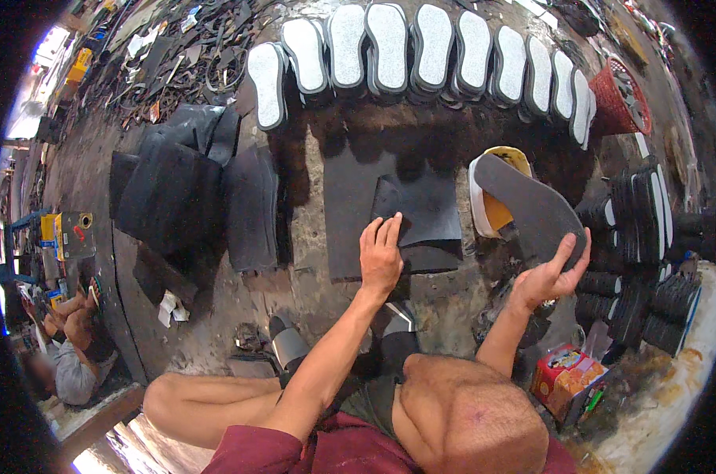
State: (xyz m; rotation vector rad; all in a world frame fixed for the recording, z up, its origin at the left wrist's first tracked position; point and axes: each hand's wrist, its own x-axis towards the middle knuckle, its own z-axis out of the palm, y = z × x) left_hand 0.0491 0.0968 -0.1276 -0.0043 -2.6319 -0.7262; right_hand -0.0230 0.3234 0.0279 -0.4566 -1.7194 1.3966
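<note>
My right hand [544, 280] grips a dark grey shoe sole [532, 201] by its near end, thumb on one side and fingers on the other. The sole's far end lies over the rim of a white tub [477, 197] with a yellow inside. My left hand [382, 257] rests with fingers stretched out, the tips touching a small black cut piece [386, 197]. That piece lies on a flat black sheet [344, 189] in front of me. Whether the left thumb presses under the piece is hidden.
Stacks of white-topped soles [387, 47] curve along the far side. Black sheets [251, 205] are piled at left, and scraps [208, 59] lie behind them. A red basket [620, 99] and more stacked soles [638, 213] stand at right, with a red box [563, 379] nearer. Another person [77, 371] sits far left.
</note>
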